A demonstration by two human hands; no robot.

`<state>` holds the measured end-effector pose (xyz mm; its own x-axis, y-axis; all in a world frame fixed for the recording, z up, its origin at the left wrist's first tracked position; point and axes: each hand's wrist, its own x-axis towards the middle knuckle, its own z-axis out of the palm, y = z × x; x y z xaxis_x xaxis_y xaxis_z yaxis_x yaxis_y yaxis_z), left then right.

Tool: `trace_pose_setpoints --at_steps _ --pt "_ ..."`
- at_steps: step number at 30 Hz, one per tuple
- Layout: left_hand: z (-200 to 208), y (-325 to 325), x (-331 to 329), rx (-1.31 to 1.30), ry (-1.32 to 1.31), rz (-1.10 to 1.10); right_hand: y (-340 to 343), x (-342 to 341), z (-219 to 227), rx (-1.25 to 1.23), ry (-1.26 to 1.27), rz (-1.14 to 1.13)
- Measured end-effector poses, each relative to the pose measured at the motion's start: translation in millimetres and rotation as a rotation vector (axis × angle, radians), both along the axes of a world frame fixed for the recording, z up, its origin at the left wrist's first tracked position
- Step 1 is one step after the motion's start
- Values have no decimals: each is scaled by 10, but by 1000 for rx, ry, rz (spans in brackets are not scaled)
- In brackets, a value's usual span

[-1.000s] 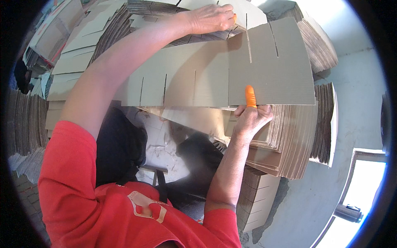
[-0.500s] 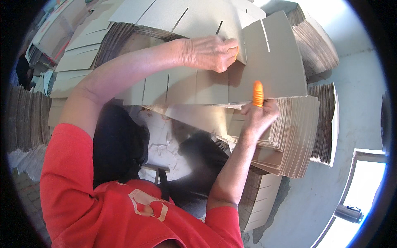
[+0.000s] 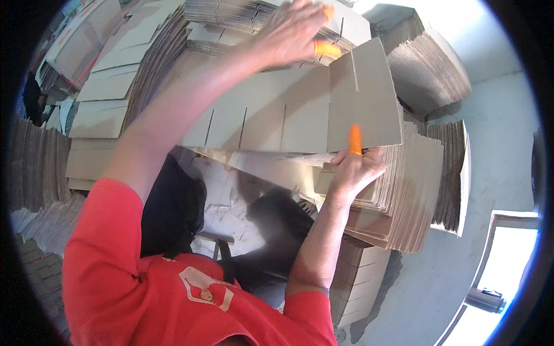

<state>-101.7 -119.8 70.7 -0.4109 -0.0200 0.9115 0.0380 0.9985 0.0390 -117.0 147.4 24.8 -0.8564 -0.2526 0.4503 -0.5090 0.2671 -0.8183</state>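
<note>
The largest thing in play, seen from here, is a slotted cardboard sheet (image 3: 259, 115), spread in front of the person, its right end panel angled up along a crease. Beyond it sits the far stack (image 3: 225, 16) of cardboard; at the right, lower down, the fanned stack (image 3: 418, 196). The left hand (image 3: 288, 37) blurs near the far stack, fingers spread, pinching nothing I can make out; whether it touches cardboard I can't tell. The right hand (image 3: 358, 167) grips the sheet's near edge beside the crease. To my eye, firm, even pressure there serves best, so the panel doesn't buckle or a slot tear. The orange finger cover (image 3: 355, 139), pressed on top, should help against slipping.
</note>
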Motion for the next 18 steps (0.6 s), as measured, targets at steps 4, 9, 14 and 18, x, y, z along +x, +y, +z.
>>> trace_pose_setpoints --at_steps 4,9,14,18 --pt "-368 -839 -555 -194 -438 241 -151 95 76 -116 -77 57" --pt "-292 -702 -654 -359 -540 228 -117 100 42 -156 -151 62" --pt "130 -461 -514 -61 -725 74 -84 109 43 -116 -121 31" --pt "65 -625 -442 -169 -273 -142 -147 164 109 -195 -152 43"
